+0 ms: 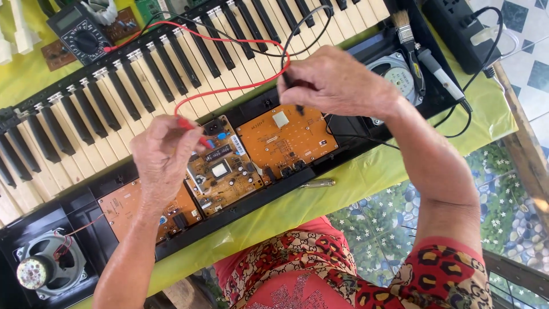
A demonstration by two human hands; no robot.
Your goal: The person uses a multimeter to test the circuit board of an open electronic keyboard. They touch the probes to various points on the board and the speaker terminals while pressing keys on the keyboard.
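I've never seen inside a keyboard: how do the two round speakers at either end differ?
The left speaker shows fully, its bare cone and metal magnet facing up, with thin red wires attached. The right speaker is partly hidden behind the right hand and a brush, showing a flat silver back. Both sit in the black keyboard case.

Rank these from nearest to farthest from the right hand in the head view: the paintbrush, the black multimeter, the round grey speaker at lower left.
From the right hand:
1. Wooden-handled paintbrush, just up and right of it.
2. Black multimeter, far across the keys, upper left.
3. Round grey speaker, lower left corner, farthest.
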